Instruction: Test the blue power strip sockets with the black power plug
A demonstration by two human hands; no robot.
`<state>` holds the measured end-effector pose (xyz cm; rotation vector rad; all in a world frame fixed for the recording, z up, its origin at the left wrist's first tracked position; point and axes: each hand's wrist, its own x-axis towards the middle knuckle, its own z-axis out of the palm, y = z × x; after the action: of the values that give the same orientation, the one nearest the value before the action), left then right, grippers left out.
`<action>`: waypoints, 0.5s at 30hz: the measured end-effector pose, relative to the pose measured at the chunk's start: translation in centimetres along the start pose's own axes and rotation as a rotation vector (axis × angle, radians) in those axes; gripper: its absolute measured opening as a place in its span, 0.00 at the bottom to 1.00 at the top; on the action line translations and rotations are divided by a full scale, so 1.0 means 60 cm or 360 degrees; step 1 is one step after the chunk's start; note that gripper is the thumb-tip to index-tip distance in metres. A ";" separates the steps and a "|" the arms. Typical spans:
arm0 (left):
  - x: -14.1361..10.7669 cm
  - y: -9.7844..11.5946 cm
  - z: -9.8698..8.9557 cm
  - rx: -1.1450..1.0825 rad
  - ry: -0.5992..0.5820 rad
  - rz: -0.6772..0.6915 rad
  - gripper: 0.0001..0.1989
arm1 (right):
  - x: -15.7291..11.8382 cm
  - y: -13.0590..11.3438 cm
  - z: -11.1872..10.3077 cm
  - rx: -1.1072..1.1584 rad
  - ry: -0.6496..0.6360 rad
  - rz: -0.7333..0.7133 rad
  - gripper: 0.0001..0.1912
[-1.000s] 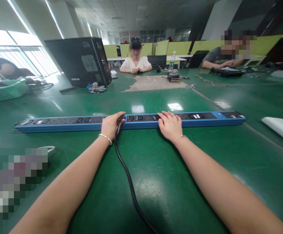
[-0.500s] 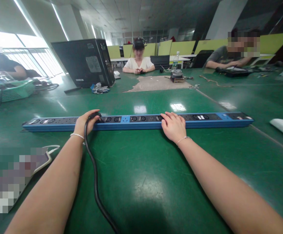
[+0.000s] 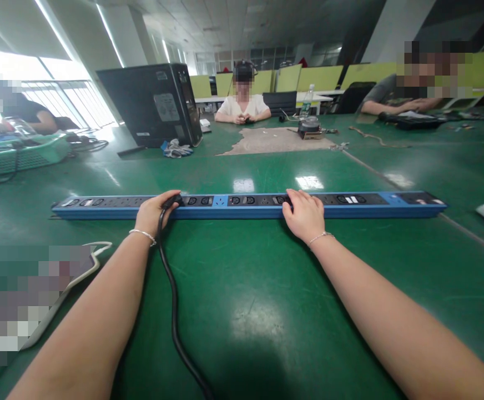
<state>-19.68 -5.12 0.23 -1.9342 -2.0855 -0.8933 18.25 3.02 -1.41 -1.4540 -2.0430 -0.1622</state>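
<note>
Straight ahead of us, a blue power strip (image 3: 233, 213) is lying crosswise on the green surface (image 3: 246, 278). Our left hand (image 3: 152, 212) is holding a plug (image 3: 174, 201) over the strip, fingers closed, the cord (image 3: 174, 300) trailing toward us. Our right hand (image 3: 307, 214) is resting on the strip, fingers loosely curved; we cannot tell whether they are gripping. Beyond, a computer case (image 3: 136, 103) is standing.

Head-worn camera looks forward (and down)
</note>
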 end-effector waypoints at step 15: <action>0.022 0.146 0.019 -0.0283 0.0053 0.0040 0.19 | 0.002 -0.001 0.001 0.0114 0.0046 0.0048 0.20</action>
<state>-11.24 -3.53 2.70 -2.0090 -2.0204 -1.1325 18.14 3.12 -1.38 -1.4296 -1.9829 -0.0960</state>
